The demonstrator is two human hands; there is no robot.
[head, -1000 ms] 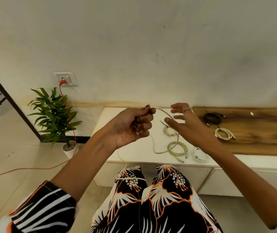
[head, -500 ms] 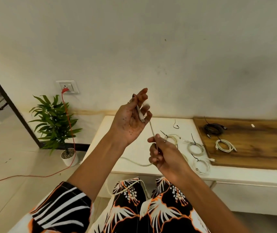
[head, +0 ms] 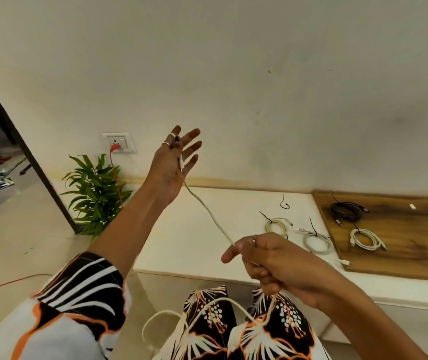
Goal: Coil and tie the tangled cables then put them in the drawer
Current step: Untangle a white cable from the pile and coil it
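Your left hand (head: 172,162) is raised high in front of the wall, fingers spread nearly straight, with the cable (head: 209,211) plug end caught between thumb and fingers near the palm. From there the cable runs taut down to your right hand (head: 267,263), whose fingers are curled round it while the forefinger sticks out. Below that hand the slack drops across your lap and loops out to the left over the patterned cloth.

Ahead of you is the white bench (head: 200,245). On it, behind your right hand, lie two tied coils: a yellowish one (head: 276,226) and a white one (head: 316,241) just to its right, each with a black tie sticking up. A loose black tie (head: 284,203) lies farther back on the bench. To the right, the wooden board (head: 410,255) carries a black coil (head: 346,210), a white coil (head: 366,239) nearer you, and a small white scrap (head: 412,206) near its far edge.

Your right hand hides part of the bench edge. At the left stand a plant (head: 96,193) and a wall socket (head: 118,142) with a red plug and cord running down to the floor.
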